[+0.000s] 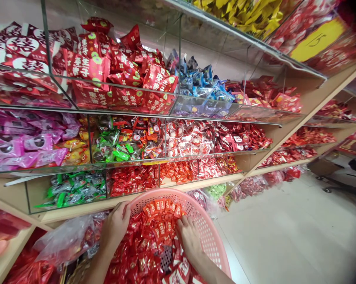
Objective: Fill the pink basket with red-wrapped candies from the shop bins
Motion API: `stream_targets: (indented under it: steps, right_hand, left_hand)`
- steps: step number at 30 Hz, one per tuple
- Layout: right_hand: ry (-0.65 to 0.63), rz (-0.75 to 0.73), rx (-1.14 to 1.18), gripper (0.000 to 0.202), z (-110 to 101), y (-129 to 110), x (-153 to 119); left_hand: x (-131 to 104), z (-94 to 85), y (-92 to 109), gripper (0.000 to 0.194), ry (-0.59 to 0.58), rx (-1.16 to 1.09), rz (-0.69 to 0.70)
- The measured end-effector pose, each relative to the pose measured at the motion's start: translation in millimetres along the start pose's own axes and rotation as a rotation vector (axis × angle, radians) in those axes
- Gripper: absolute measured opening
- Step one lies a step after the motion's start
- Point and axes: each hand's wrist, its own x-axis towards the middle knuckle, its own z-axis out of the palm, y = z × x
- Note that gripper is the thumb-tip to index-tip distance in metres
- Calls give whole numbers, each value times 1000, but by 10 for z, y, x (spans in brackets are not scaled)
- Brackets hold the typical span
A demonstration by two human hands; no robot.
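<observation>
A round pink plastic basket point(211, 228) with a perforated wall is in front of me, at the foot of the shelves. Red wrapped candies point(133, 252) fill much of it, with orange-red candy packets point(163, 207) lying in rows towards its far side. At the basket's left rim is my left hand point(120, 217), its fingers bent over the edge and partly hidden. My right hand point(189, 236) reaches inside the basket, fingers curled against the orange-red candy packets at their right end. Below it a bit of the dark basket bottom shows between packets.
Glass-divided shelves point(130, 162) hold red, blue, purple and green wrapped sweets. Green-wrapped candies point(77, 189) occupy the lowest left bin. A clear plastic bag point(68, 240) lies left of the basket. Pale tiled floor point(284, 228) extends right, with a chair base point(343, 181) beyond.
</observation>
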Motion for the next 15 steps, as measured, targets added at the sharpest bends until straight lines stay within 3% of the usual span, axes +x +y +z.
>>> stream_targets:
  steps: [4,7,12,15]
  right_hand:
    - [26,-17,65,19,-172,-4,36]
    - [120,-24,131,16,-416,66,240]
    - [226,-11,152,19,-745,263,948]
    - [147,64,78,20,-755,317,1389]
  left_hand:
    - [3,9,-12,28,4,-16,16]
    - [5,17,-20,27,11,-17,16]
    - [5,14,-11,28,8,-18,19]
    - [-2,-7,12,28,-10,-13,16]
